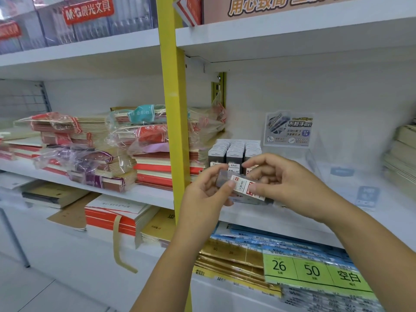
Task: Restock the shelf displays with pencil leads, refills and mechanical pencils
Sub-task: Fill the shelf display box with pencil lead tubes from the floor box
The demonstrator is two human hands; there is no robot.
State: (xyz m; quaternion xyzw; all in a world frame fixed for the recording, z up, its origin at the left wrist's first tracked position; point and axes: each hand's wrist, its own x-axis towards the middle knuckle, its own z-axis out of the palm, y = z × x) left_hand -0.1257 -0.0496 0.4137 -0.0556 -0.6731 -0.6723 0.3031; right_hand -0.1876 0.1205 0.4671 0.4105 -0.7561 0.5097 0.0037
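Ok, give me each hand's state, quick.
Left hand: holds the small labelled pack.
Right hand: pinches the same pack.

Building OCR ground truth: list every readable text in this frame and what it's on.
"M&G晨光文具": red sticker on the clear pen boxes, top left.
"用心致简": orange banner, top right; the rest is cut off.
"不脏手铅芯": clear display sign; smaller lines blurred.
"26", "50", "空白": green label, bottom right.
Barcode label on the pack held in left hand and right hand: too blurred.
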